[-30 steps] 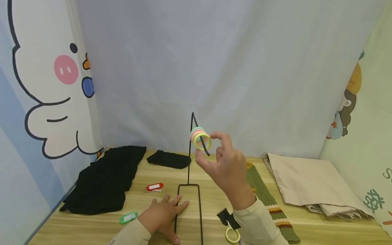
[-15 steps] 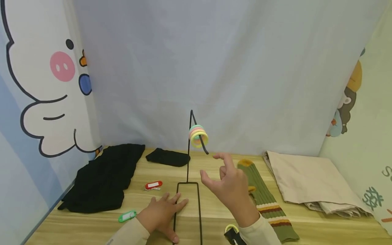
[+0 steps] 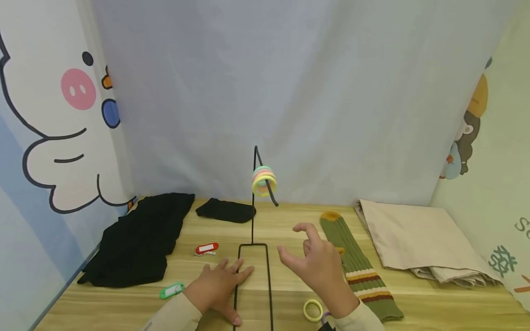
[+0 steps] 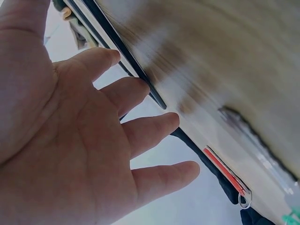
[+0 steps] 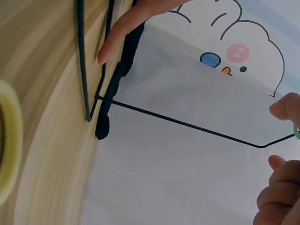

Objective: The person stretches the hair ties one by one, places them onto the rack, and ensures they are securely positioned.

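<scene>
Pale grey-blue cloth hangs behind a light wooden table (image 3: 434, 303), with cartoon-printed panels at the left and right. From the head camera, a thin black wire stand (image 3: 253, 216) rises from a rectangular wire base at the table's middle, and a stack of pastel hair rings (image 3: 263, 181), green, pink and yellow, hangs on its bent hook near the top. The left hand (image 3: 216, 289) lies flat on the table with fingers spread, its fingertips touching the left rail of the base. The right hand (image 3: 319, 269) hovers above the table just right of the stand and below the rings, fingers loosely parted and holding nothing. One loose yellow hair ring (image 3: 312, 310) lies on the table near the right wrist. A green ribbed sock with striped bands (image 3: 360, 276) lies to the right, folded beige cloth (image 3: 414, 239) farther right, black garments (image 3: 141, 239) at the far left, with a red key tag (image 3: 207, 248) and a green key tag (image 3: 172, 291) between them and the stand.

From the left wrist camera, the left hand (image 4: 70, 140) shows an open palm with straight fingers beside the black wire (image 4: 126, 56), the red tag (image 4: 225, 173) beyond.

From the right wrist camera, the wire stand (image 5: 187, 124) stretches across the backdrop, the yellow ring (image 5: 7, 140) lies at the left edge, and the right hand's fingertips (image 5: 281, 187) curl loosely, empty.
</scene>
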Demonstrator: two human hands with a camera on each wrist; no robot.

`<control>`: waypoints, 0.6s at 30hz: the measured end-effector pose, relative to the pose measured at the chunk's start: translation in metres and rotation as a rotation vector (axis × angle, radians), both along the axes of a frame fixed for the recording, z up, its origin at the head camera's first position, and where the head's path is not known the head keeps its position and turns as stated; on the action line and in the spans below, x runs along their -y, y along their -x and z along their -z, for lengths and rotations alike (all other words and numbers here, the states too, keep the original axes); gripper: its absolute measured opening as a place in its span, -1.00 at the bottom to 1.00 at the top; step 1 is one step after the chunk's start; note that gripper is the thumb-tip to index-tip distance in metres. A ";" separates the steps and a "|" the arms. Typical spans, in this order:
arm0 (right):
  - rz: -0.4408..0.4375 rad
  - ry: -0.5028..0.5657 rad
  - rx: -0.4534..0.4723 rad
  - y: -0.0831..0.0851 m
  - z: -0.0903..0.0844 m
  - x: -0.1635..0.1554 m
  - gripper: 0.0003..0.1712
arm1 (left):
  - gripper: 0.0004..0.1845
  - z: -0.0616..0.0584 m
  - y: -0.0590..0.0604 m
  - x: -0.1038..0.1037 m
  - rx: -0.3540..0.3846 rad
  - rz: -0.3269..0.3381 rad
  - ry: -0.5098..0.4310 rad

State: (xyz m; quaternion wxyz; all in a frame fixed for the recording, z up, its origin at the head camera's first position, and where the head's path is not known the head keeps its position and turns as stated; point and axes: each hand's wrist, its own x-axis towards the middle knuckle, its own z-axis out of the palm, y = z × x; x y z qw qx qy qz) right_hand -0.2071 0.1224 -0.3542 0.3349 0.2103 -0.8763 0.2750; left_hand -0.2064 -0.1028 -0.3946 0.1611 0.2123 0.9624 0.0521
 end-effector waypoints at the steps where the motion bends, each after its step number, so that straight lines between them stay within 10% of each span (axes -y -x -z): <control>1: 0.002 -0.010 0.017 0.000 0.002 -0.002 -0.51 | 0.18 0.000 0.001 0.000 0.003 0.000 0.004; 18: 0.058 -0.221 0.433 -0.010 0.024 -0.035 -0.51 | 0.19 -0.001 0.002 -0.001 0.032 -0.003 0.000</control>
